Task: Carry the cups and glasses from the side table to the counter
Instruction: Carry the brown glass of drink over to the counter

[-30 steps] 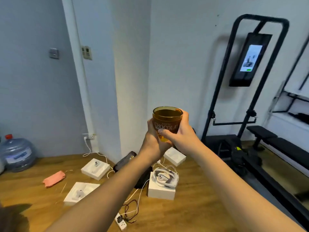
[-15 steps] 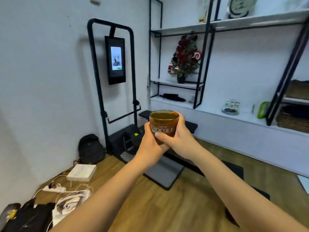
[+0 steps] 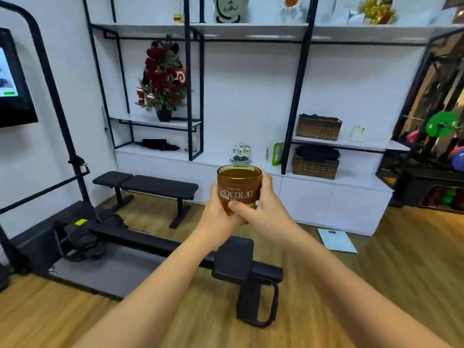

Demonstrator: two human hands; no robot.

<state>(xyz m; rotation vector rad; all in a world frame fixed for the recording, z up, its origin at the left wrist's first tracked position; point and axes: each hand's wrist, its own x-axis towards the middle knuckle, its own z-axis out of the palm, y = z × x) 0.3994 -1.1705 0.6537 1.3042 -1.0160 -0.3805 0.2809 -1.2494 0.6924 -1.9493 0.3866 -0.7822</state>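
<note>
— What have you got hold of?

— An amber glass cup [image 3: 239, 188] with white lettering, "LOTTE" above "CHOCOLAT". I hold it upright in front of me, out at arm's length and off any surface. Both my hands are wrapped round it.

— How does each hand sit?

— My left hand [image 3: 218, 214] cups the left side and the base, fingers curled underneath. My right hand [image 3: 266, 214] closes round the right side; its thumb lies across the front, just under the lettering, and the fingers curve round the back of the cup near the rim.

— Anything in the cup?

— The glass is tinted, so I cannot tell.

— What lies ahead of you?

— A white counter [image 3: 334, 180] along the far wall, under black-framed shelves. On it a small cup set on a plate [image 3: 240, 154] stands just beyond my cup, with a wicker basket [image 3: 315, 167] further right. A black bench [image 3: 150, 184] stands to the left on the wooden floor [image 3: 376, 285], and a black exercise machine [image 3: 241, 262] lies below my forearms.
</note>
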